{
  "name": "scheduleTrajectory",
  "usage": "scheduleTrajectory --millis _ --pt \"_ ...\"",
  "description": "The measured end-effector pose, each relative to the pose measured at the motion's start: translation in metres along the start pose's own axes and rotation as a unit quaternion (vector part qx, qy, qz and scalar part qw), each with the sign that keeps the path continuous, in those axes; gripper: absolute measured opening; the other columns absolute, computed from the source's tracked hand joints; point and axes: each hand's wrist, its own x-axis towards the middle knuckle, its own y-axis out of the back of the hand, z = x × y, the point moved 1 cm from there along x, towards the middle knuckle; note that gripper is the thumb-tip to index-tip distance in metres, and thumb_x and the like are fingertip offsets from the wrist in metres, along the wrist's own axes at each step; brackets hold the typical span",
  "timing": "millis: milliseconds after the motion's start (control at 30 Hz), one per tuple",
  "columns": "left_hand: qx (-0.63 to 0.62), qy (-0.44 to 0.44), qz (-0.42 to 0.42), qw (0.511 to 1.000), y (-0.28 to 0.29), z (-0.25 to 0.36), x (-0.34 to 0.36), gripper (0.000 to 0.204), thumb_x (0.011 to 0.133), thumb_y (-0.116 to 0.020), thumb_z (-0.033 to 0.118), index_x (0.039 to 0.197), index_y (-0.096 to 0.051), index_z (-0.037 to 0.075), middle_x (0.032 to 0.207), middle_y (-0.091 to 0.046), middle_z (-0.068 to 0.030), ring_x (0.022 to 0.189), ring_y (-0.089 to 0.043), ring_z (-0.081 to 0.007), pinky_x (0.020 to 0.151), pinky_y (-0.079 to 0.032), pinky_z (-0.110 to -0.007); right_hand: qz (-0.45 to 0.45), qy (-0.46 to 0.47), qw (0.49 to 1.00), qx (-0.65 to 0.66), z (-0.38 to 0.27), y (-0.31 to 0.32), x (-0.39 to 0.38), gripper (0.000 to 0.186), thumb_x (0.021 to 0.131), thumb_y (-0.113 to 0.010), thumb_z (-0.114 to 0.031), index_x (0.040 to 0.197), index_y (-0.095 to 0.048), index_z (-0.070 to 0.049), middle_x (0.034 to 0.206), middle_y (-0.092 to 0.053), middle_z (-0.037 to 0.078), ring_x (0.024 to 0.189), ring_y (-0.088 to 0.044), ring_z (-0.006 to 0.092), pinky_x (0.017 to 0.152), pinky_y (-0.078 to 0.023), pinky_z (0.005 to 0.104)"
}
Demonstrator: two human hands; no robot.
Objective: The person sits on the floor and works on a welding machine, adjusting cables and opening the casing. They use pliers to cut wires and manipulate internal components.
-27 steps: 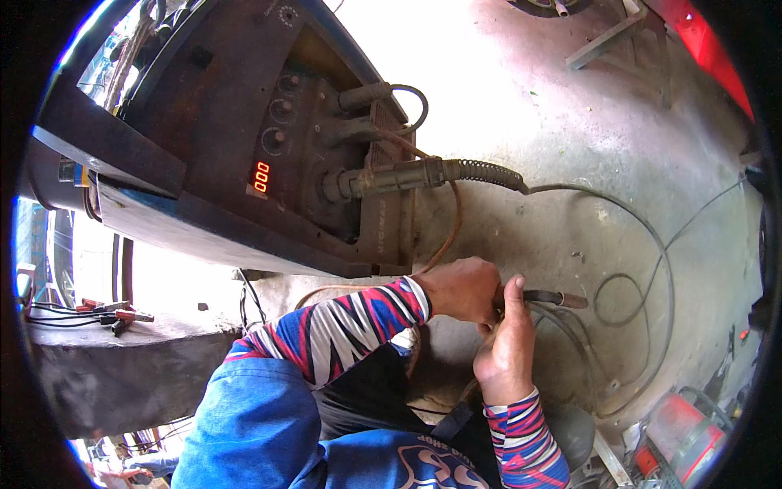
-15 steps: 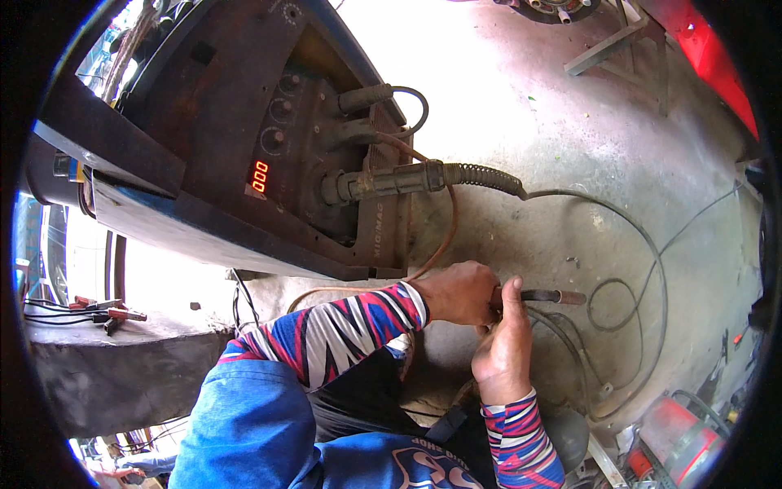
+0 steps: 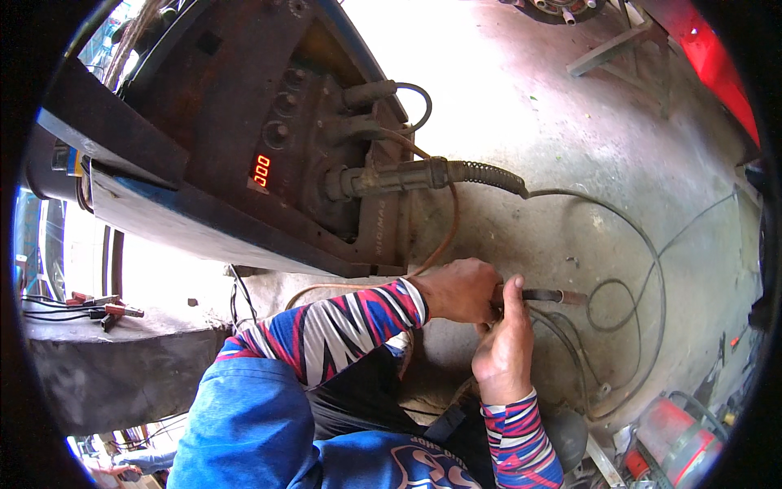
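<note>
Torch (image 3: 544,295): right of centre, above the floor (image 3: 554,236), in the left hand (image 3: 464,289) and right hand (image 3: 507,346), its dark neck and copper-coloured nozzle (image 3: 574,298) pointing right.
Clamps (image 3: 118,310): red-handled, with black leads, lying at far left on a grey ledge (image 3: 122,375); they sit slightly further left in view than half a second ago.
Welder (image 3: 220,106): dark, upper left, with knobs (image 3: 277,134) and a lit red display (image 3: 261,171).
Plug (image 3: 391,178): thick, seated in the welder's front, its spring sleeve leading to the cable.
Left hand: closed round the torch's brown part, knuckles upward, same grip as in both earlier frames.
Right hand: together with the left, thumb raised against the torch; fingers mostly hidden, so I cannot tell how firmly it is closed; pose unchanged.
Hub (image 3: 562,10): round, at the top edge, showing more than in the first frame.
Stand (image 3: 607,50): metal, on the floor beside the hub.
Cable (image 3: 661,269): dark, looped on the floor right of the hands.
Red panel (image 3: 721,73): upper right.
</note>
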Motion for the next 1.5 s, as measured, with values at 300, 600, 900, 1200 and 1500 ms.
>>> scheduleTrajectory --millis 300,600,900,1200,1500 --pt "-0.02 0.0 -0.013 1.0 0.0036 0.0034 0.0008 0.033 0.076 -0.078 0.026 0.096 -0.075 0.0 0.092 -0.073 -0.0242 0.091 -0.071 -0.0427 0.082 -0.056 -0.048 0.018 0.015 1.0 0.007 0.0031 -0.0002 0.0026 0.06 0.096 -0.069 -0.053 0.135 -0.056 -0.009 0.124 -0.062 0.003 0.112 -0.055 0.0155 0.095 -0.042 0.0348" --pt "-0.024 0.019 -0.038 0.999 0.006 0.0038 0.0 0.03 0.078 -0.078 0.023 0.096 -0.074 -0.001 0.094 -0.073 -0.0238 0.093 -0.071 -0.0411 0.082 -0.055 -0.048 0.029 -0.006 1.0 0.01 -0.0039 -0.0051 -0.0046 0.077 0.094 -0.07 -0.057 0.142 -0.047 -0.002 0.135 -0.056 0.009 0.125 -0.05 0.0198 0.107 -0.037 0.0374" --pt "-0.067 0.003 -0.018 0.998 0.0017 0.0025 0.0005 0.029 0.082 -0.077 0.021 0.101 -0.072 -0.001 0.096 -0.073 -0.0237 0.093 -0.071 -0.0405 0.081 -0.055 -0.047 0.021 0.001 1.0 0.005 -0.001 -0.002 0.0014 0.076 0.094 -0.07 -0.059 0.139 -0.049 -0.002 0.13 -0.057 0.008 0.12 -0.051 0.0192 0.103 -0.038 0.037" --pt "-0.049 -0.008 -0.033 0.998 0.0068 0.0036 -0.0004 0.029 0.083 -0.076 0.021 0.1 -0.072 -0.002 0.093 -0.074 -0.0234 0.09 -0.072 -0.0395 0.08 -0.055 -0.046 0.014 0.002 1.0 0.008 -0.0018 -0.0042 0.0004 0.075 0.093 -0.07 -0.06 0.136 -0.05 -0.002 0.126 -0.057 0.007 0.116 -0.052 0.0182 0.102 -0.039 0.0363" --pt "-0.072 -0.002 -0.016 0.997 0.0023 0.0013 0.0012 0.03 0.082 -0.076 0.021 0.101 -0.072 -0.001 0.093 -0.073 -0.024 0.091 -0.072 -0.0403 0.081 -0.055 -0.047 0.014 0.005 1.0 0.008 -0.0006 -0.0014 0.0021 0.075 0.093 -0.07 -0.059 0.138 -0.05 -0.002 0.127 -0.059 0.007 0.114 -0.053 0.0177 0.099 -0.041 0.0356"
